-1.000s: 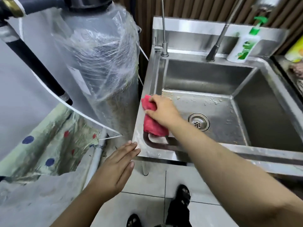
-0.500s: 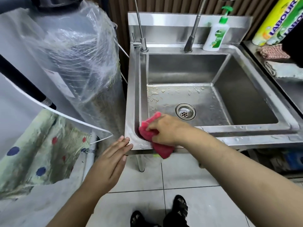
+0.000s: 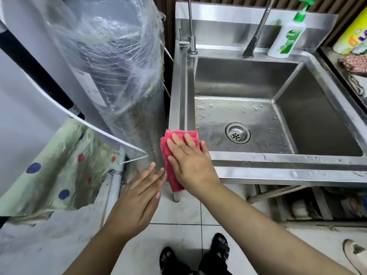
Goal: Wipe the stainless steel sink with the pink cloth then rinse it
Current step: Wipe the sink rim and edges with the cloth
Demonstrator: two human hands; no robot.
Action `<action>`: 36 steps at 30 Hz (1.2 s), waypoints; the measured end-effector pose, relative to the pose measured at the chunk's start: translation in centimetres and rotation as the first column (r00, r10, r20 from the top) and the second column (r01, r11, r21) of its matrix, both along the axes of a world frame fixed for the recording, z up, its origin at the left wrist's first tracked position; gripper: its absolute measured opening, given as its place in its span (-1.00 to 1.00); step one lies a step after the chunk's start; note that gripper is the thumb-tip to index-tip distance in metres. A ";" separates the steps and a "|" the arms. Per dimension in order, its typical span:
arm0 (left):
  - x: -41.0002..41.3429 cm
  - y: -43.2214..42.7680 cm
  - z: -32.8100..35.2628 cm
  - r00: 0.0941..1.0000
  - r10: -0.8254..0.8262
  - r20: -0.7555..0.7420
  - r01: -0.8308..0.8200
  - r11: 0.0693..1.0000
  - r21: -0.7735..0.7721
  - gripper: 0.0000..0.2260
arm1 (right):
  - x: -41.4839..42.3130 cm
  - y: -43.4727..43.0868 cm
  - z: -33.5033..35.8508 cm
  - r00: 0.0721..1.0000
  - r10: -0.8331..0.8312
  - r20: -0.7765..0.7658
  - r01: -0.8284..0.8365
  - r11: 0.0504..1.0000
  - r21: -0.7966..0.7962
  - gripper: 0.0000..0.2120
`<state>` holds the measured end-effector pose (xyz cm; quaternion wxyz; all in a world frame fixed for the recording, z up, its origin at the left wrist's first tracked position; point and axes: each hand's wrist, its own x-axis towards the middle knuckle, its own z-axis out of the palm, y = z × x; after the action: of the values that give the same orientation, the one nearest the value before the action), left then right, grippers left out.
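The stainless steel sink (image 3: 278,161) fills the right half of the view, with water drops on its floor around the drain (image 3: 237,133). The pink cloth (image 3: 169,169) lies draped over the sink's near left corner, hanging down past the front edge. My right hand (image 3: 190,163) lies flat on the cloth with fingers spread, pressing it onto the rim. My left hand (image 3: 139,193) hovers open just left of the cloth, fingertips by the sink's outer corner, holding nothing.
A tall faucet (image 3: 258,30) and a thin tap (image 3: 191,26) rise from the back rim beside a green-capped soap bottle (image 3: 286,36). A plastic-wrapped cylinder (image 3: 119,62) stands close to the sink's left side. Folded cloths (image 3: 355,64) lie on the counter at right.
My right hand slid the cloth from inside the left basin wall out over the near left corner and flattened on it. The left hand stayed beside the corner.
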<state>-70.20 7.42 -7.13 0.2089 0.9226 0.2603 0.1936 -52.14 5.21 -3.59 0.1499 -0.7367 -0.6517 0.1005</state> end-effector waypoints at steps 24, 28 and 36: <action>4.7 2.0 0.8 1.000 -0.016 0.027 0.015 0.999 0.048 -0.61 | 8.0 -8.7 0.1 0.934 -0.285 0.214 0.287 0.958 0.026 -0.58; 4.8 2.0 -0.4 0.996 0.055 -0.077 -0.048 0.995 0.088 -0.57 | 5.2 -6.9 -0.5 0.881 -0.406 0.244 0.410 0.911 0.036 -0.51; 5.3 1.4 -1.1 0.996 0.055 -0.064 -0.049 0.993 0.104 -0.57 | 4.1 -6.2 -0.8 0.930 -0.277 0.242 0.273 0.961 0.052 -0.53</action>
<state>-64.87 8.80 -8.25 0.1476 0.9309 0.2808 0.1811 -48.01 -0.95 -4.42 0.0868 -0.8260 -0.5565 -0.0195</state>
